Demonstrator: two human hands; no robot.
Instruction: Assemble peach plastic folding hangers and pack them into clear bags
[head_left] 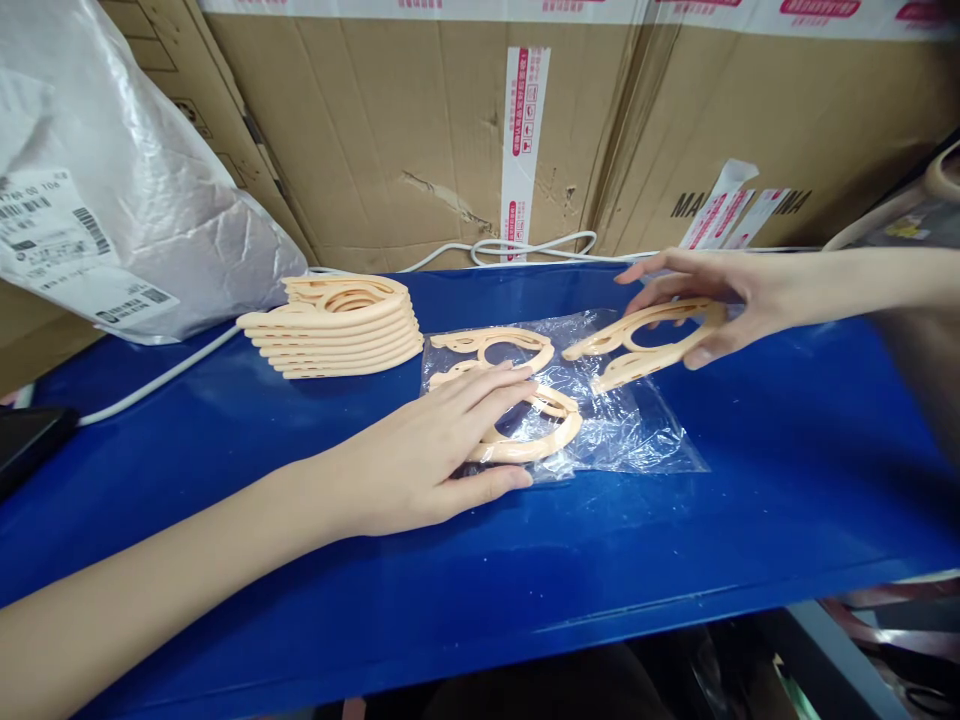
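Observation:
My left hand (pixel 442 440) lies over folded peach plastic hangers (pixel 551 440), fingers stretched out and thumb apart, covering part of them. Another folded hanger (pixel 517 338) shows just beyond its fingertips. These rest in or on a clear plastic bag (pixel 645 440); I cannot tell which for each one. At the right, my right hand (pixel 720 300) grips the rounded end of a folded hanger (pixel 637 335), between thumb and fingers. That hanger is tilted, its two arms pointing left over the bag. Left of the bag stands a neat stack of matching folded hangers (pixel 337 335).
Everything lies on a blue tabletop (pixel 465 590). A silvery parcel (pixel 150 220) with labels leans at the left, near a dark device (pixel 30 445). Cardboard boxes (pixel 420 130) form a wall behind, with a white cable (pixel 525 245) along their base.

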